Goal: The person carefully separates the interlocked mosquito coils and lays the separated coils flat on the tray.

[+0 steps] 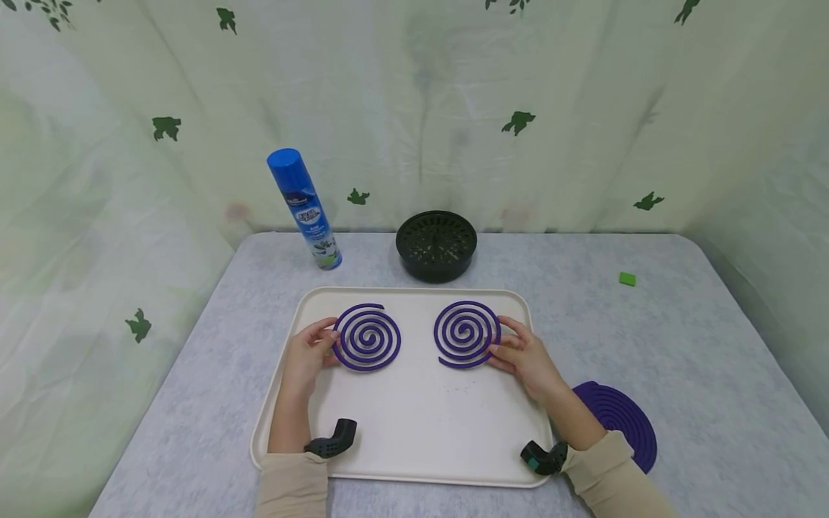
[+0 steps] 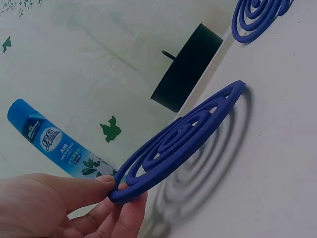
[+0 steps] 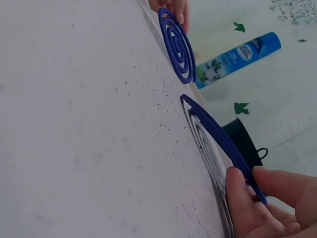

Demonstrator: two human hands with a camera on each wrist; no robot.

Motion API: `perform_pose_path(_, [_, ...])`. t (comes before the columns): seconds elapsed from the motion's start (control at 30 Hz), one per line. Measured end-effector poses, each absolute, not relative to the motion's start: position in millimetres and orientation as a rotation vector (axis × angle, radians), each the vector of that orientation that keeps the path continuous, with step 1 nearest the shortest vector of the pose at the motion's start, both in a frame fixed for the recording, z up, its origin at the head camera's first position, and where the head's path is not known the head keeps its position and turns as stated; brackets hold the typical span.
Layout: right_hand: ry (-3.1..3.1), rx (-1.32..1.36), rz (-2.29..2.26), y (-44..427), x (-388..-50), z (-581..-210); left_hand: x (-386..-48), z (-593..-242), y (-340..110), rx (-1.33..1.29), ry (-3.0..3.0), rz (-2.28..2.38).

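Observation:
Over the left part of a white tray [image 1: 401,424], my left hand [image 1: 312,352] pinches the outer edge of a purple mosquito coil [image 1: 367,337]. In the left wrist view that coil [image 2: 168,153] tilts above the tray and casts a shadow on it. A second purple mosquito coil [image 1: 463,334] is pinched at its right edge by my right hand [image 1: 523,357]. The right wrist view shows this coil [image 3: 218,131] nearly edge-on, between thumb and fingers. The two coils are apart from each other, each a single spiral with open gaps.
Behind the tray stand a blue air freshener can [image 1: 307,212] and a round black mosquito coil holder [image 1: 437,246]. More tightly wound purple coil [image 1: 622,417] lies right of the tray, partly under my right forearm. A small green piece [image 1: 627,279] sits at the back right. Dark crumbs dot the tray.

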State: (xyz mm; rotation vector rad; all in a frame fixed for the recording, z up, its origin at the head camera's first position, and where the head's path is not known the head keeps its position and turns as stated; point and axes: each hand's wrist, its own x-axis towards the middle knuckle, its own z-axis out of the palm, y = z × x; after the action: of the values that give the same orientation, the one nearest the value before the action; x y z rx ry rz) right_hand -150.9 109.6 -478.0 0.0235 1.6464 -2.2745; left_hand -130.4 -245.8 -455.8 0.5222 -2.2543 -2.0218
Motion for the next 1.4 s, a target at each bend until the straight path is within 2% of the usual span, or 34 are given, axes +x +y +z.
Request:
perform_pose_path(0.43, [2.219, -0.168, -1.875, 109, -152, -479, -130, -458, -248, 0.422, -2.56, -1.749])
perform_pose_path(0.6, [2.492, -0.218, -1.637, 112, -149, -473, -129, -454, -246, 0.404, -2.583, -1.647])
perform_pose_path(0.7, [2.528, -0.29, -1.652, 117, -145, -464, -127, -446, -240, 0.346, -2.532, -1.642])
perform_pose_path(0.87, [2.59, -0.545, -1.721, 130, -134, -447, -122, -424, -217, 0.123, -2.48, -1.601])
perform_pose_path(1.13, [2.844, -0.851, -1.572, 163, -104, -411, -109, -401, -163, -0.282, -2.44, -1.472])
perform_pose_path(1.4, [2.904, -0.633, -1.503, 220, -69, -425, -86, -414, -91, -0.79, -2.48, -1.224])
